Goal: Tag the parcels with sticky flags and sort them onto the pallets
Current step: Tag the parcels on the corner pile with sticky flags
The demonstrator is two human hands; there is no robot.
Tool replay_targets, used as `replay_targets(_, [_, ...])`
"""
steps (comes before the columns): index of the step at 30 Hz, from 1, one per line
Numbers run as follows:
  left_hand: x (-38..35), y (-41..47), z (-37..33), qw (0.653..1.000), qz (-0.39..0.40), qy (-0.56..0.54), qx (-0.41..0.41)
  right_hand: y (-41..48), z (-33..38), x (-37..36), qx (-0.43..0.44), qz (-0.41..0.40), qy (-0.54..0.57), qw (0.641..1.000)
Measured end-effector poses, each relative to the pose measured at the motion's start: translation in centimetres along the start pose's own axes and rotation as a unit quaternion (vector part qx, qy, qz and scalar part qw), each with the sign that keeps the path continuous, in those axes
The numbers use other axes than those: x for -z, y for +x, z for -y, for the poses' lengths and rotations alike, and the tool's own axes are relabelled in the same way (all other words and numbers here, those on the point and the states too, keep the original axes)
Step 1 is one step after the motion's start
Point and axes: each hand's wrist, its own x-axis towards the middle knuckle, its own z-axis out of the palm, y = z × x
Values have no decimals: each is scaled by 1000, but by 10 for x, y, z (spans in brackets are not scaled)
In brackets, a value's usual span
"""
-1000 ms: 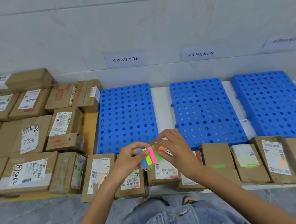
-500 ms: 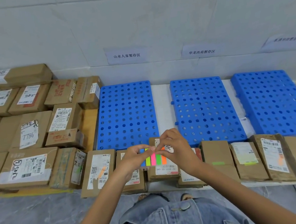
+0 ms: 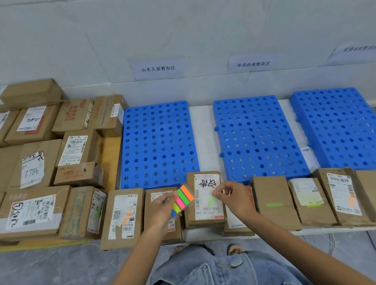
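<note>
My right hand [image 3: 235, 199] pinched a green flag [image 3: 211, 201] against the label [image 3: 206, 186] of a parcel [image 3: 192, 218] lying in front of three blue pallets [image 3: 158, 141]. My left hand [image 3: 164, 208] gripped the sticky-flag pad [image 3: 182, 200] just beside it.

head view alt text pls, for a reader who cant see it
A person's left hand holds a pad of neon sticky flags while the right hand pinches a green flag over a brown cardboard parcel. Three blue perforated plastic pallets lie behind the parcel row.

Flag pad [image 3: 182, 200] in left hand [image 3: 163, 211]; right hand [image 3: 235, 199] maybe pinching flag [image 3: 211, 201].
</note>
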Motion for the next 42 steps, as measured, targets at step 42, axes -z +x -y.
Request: replay_targets(42, [212, 201, -157, 983, -76, -21, -169, 187, 189, -296, -82, 200, 39, 976])
